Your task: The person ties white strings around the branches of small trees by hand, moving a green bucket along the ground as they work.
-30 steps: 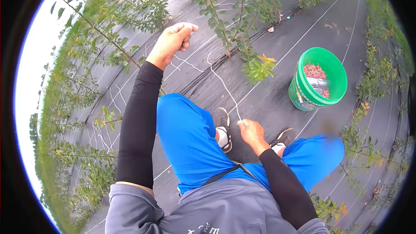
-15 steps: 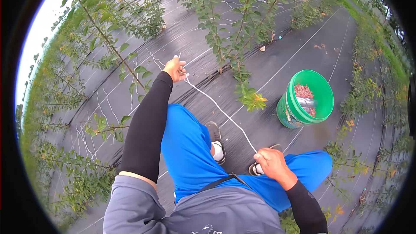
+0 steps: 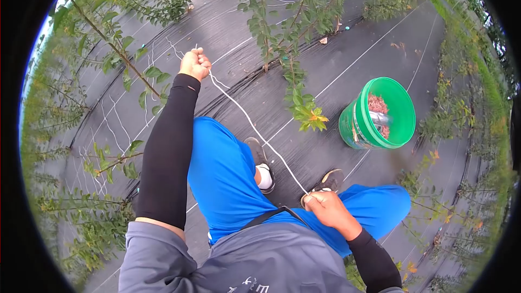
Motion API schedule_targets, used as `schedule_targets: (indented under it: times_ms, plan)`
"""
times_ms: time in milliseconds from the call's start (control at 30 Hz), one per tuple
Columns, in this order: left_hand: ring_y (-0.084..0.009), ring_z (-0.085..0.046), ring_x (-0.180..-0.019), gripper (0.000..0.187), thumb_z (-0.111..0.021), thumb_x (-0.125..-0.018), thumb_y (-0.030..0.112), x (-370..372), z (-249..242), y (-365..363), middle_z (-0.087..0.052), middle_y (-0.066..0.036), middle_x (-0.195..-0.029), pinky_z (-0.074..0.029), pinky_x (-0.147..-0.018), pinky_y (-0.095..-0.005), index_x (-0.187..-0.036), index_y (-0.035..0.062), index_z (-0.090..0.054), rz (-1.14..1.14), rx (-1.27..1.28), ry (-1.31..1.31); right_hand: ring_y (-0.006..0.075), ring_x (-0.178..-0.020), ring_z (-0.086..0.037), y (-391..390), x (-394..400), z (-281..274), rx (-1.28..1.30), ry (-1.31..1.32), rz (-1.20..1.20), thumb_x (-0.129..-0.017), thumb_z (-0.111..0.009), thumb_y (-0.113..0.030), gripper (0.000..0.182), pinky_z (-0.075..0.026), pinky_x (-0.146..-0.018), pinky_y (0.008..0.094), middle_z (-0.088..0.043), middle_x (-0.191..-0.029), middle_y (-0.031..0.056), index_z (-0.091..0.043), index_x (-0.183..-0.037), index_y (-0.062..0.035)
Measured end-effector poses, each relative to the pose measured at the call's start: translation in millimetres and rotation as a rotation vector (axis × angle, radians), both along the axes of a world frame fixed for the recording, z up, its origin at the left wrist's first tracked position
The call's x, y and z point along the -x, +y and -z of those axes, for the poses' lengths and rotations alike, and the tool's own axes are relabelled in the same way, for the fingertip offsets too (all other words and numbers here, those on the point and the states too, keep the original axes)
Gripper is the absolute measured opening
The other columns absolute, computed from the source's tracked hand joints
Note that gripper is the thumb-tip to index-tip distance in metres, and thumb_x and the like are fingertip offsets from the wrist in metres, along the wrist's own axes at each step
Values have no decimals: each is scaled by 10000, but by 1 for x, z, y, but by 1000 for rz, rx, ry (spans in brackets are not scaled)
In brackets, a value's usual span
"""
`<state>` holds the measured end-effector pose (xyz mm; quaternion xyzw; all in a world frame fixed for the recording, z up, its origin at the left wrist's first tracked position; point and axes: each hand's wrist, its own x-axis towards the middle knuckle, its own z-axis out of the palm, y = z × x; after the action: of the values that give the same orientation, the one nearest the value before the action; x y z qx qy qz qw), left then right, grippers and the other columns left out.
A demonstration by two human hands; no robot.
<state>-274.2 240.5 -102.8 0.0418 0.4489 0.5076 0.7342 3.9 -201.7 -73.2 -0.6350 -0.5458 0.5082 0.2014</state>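
Note:
A long white cord runs slanting between my two hands, slightly curved. My left hand, stretched far forward, is closed around its upper end, and a short loose piece sticks out beside the fingers. Low in front of my right knee, my right hand grips the other end between thumb and curled fingers. Thin white strands show just beyond the left hand.
A green bucket holding reddish-brown bits and a grey object stands at the right on black ground cover. Leafy saplings rise ahead, and a slanting branch is at the left. My shoes are below.
My left hand has moved left and forward, and its fingers have closed more. The right hand has shifted slightly left and down, with the cord still between the hands. The view has tilted a little.

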Motion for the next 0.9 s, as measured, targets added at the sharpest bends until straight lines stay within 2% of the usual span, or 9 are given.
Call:
schedule_targets:
  times_ms: [200,367,467,533,600,633,700,800,900]
  plan:
    - [-88,-302,-442,65,-399,-878,103,8,3,6,-337,3,-631,-230,-389,-238,-884,86,-463,-250,-103,-35,225,-594,-593,13,4,-11,44,-16,-16,-865,-502,-287,331,-443,-581,345,-612,-631,106,-622,-701,-25]
    - [-97,-317,-447,104,-389,-896,120,7,6,6,-352,-2,-641,-244,-396,-243,-908,74,-482,-202,-43,-16,269,-603,-591,8,0,-24,-122,-128,-3,-848,-536,-246,265,-448,-566,360,-604,-637,104,-616,-701,-40]
    - [-121,-362,-513,285,-364,-933,314,4,-21,-7,-378,3,-635,-326,-474,-281,-924,72,-516,-202,-356,377,300,-615,-583,22,4,-43,-245,-214,10,-848,-541,-244,257,-446,-562,383,-595,-651,114,-603,-700,-44]
    - [-128,-370,-517,296,-367,-907,317,19,-25,-10,-374,1,-641,-318,-470,-285,-934,57,-508,-278,-355,496,314,-623,-579,36,8,-57,-294,-240,26,-849,-542,-243,254,-444,-561,394,-591,-660,120,-595,-698,-45]
    - [-129,-367,-507,238,-362,-874,267,30,-18,-16,-368,-8,-645,-309,-466,-287,-893,63,-482,-377,-200,356,332,-640,-578,61,10,-70,-348,-354,51,-847,-543,-254,264,-438,-560,418,-582,-663,133,-585,-683,-52]
    - [-133,-366,-502,105,-367,-822,151,35,-12,-18,-365,-19,-657,-306,-460,-291,-828,75,-439,-380,-154,335,346,-652,-577,81,15,-73,-382,-379,52,-846,-540,-278,279,-437,-572,430,-589,-678,141,-586,-686,-53]
    - [-165,-401,-538,120,-345,-732,26,45,2,-14,-418,-90,-711,-328,-469,-329,-828,54,-413,-365,-49,290,381,-686,-573,147,33,-79,-391,-402,56,-840,-526,-352,333,-434,-612,467,-604,-722,168,-593,-701,-57]
    - [-167,-416,-542,99,-348,-746,-4,48,5,-14,-437,-100,-711,-337,-471,-313,-816,26,-411,-241,59,123,368,-838,-591,249,61,-72,-690,-431,120,-860,-488,-363,318,-456,-713,440,-633,-847,175,-609,-947,-81]
    - [-145,-465,-589,99,-410,-895,51,32,-35,-70,-467,-58,-694,-362,-490,-269,-801,36,-438,-12,-290,-96,380,-856,-579,263,77,-78,-710,-192,204,-867,-483,-358,339,-452,-721,440,-628,-866,191,-614,-910,-48]
